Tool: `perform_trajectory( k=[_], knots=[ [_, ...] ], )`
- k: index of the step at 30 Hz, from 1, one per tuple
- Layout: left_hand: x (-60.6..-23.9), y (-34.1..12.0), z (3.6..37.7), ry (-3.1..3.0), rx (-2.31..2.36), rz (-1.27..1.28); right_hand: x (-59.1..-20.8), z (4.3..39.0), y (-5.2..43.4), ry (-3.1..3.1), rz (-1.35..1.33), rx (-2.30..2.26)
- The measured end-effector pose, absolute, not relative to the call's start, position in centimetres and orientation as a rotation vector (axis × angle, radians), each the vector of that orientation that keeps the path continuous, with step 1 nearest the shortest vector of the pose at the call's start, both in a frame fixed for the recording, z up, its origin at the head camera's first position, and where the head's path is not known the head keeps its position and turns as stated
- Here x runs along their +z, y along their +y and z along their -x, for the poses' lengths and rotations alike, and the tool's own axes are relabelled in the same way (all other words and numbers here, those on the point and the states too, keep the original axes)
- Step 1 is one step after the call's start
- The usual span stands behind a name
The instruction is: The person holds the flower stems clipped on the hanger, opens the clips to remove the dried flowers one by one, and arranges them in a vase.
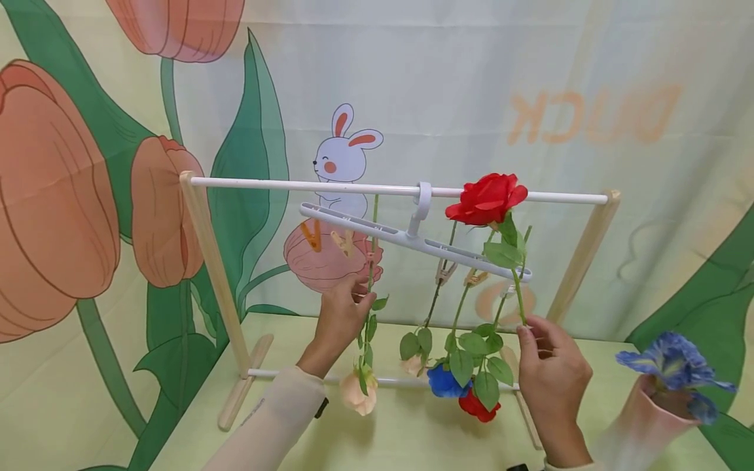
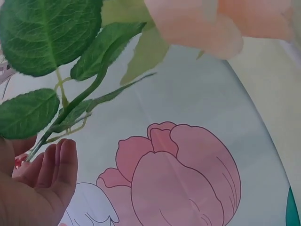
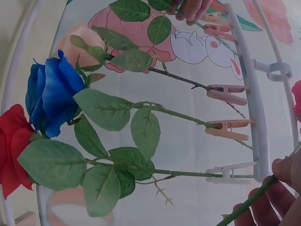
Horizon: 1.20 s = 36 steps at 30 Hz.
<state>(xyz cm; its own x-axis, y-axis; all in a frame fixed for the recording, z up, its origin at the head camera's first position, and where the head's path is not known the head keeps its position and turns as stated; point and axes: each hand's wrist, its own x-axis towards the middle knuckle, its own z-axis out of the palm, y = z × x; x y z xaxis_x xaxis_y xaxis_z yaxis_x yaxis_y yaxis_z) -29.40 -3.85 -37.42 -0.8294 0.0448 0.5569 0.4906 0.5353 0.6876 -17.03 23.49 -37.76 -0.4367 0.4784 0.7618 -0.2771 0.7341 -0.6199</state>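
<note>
My left hand holds the green stem of a peach rose, which hangs head down below a pink clothespin. In the left wrist view its leaves stand above my fingers. My right hand pinches the stem of a red rose that points bloom up, in front of the hanger's lower right end. The pale grey clip hanger hangs tilted, right side down. From its right half hang a second peach rose, a blue rose and another red rose, each clipped by the stem.
A white rod on wooden posts carries the hanger. An orange clothespin and a yellow clothespin on its left half hold nothing. At the right stands a pink-white vase with a blue flower. A printed curtain hangs behind.
</note>
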Motion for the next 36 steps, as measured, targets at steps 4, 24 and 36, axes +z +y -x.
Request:
perform_trajectory(
  k=[4, 24, 36],
  knots=[
    [-37.4, -3.8, 29.4, -2.306, -1.234, 0.424, -37.8, 16.8, 24.1, -1.828, 0.190, 0.837],
    [-37.4, -4.6, 29.1, -2.310, -1.264, 0.412, -37.4, 15.8, 28.8, -1.795, 0.395, 0.867],
    [-37.3, -4.9, 29.0, -2.316, -1.279, 0.427, -36.3, 14.6, 32.1, -1.766, 0.570, 0.841]
  ],
)
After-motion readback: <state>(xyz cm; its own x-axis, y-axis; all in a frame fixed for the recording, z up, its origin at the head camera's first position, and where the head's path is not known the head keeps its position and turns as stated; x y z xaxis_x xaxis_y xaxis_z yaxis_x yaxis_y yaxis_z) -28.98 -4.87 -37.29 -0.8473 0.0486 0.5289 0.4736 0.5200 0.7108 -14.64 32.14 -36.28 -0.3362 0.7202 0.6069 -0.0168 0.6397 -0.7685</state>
